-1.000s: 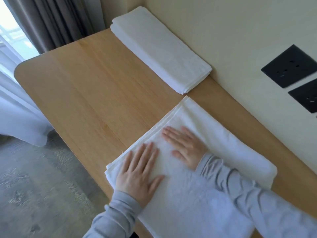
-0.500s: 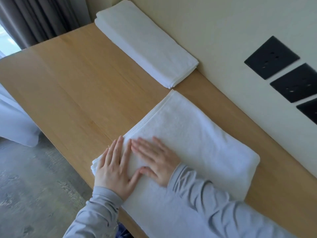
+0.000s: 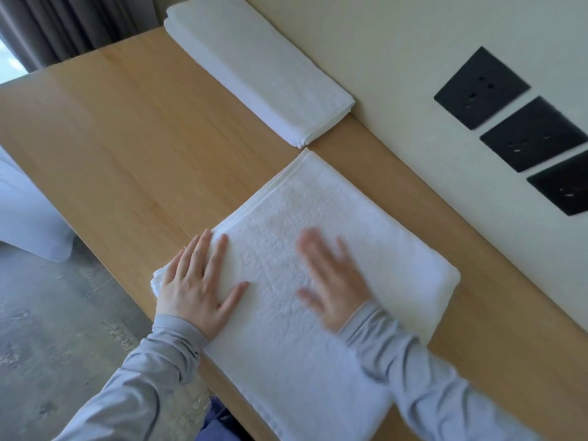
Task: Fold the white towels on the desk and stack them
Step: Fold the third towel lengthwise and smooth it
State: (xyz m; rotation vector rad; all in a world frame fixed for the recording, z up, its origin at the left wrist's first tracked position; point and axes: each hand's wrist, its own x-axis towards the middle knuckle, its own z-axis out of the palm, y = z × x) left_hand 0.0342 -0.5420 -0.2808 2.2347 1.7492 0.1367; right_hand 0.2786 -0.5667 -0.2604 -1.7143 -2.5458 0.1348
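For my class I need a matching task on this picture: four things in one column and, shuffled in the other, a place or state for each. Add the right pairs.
1 left hand
2 right hand
3 far towel
4 sockets

A black, on the wall
B flat, at the near towel's left corner
C blurred, mid-towel
D folded, beside the wall

Pairs: 1-B, 2-C, 3-D, 4-A

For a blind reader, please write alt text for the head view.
A left hand and right hand lie flat on a folded white towel on a light wooden desk; a narrower folded white towel lies beyond, beside the wall.
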